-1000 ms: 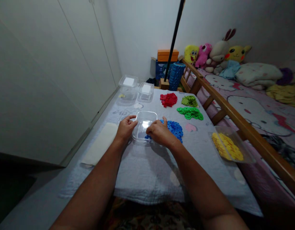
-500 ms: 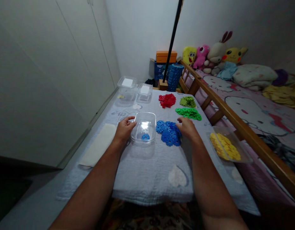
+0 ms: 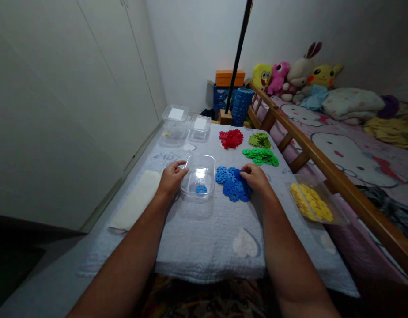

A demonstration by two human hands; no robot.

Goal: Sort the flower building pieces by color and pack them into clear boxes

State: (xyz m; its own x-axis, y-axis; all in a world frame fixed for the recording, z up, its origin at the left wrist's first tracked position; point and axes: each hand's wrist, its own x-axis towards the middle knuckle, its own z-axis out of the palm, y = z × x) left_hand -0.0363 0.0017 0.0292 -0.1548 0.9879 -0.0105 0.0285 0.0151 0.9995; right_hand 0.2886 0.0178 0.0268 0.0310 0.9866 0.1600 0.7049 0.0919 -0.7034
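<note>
A clear plastic container (image 3: 207, 176) stands on the cloth-covered table, with one blue notched disc (image 3: 201, 189) lying inside near its front wall. At its left wall is my left hand (image 3: 172, 177), thumb and fingers closed on the rim. To the right of the container lies a pile of blue notched plastic discs (image 3: 235, 190), lighter on its left side and darker on its right. My right hand (image 3: 256, 176) reaches over the pile's right side, thumb and forefinger pinched on a dark blue disc at the upper edge; its other fingers are partly hidden.
Red pieces (image 3: 231, 138), olive-green pieces (image 3: 259, 141) and bright green discs (image 3: 260, 157) lie in heaps farther back. A clear bag of yellow pieces (image 3: 310, 202) is at the right edge. Two lidded clear containers (image 3: 200, 126) stand back left. A folded cream cloth (image 3: 136, 201) lies left; a wooden bed rail (image 3: 306, 150) runs alongside.
My right hand has moved slightly left over the blue pile, and its thumb and forefinger have come together on a disc. My left hand and the container have stayed in place.
</note>
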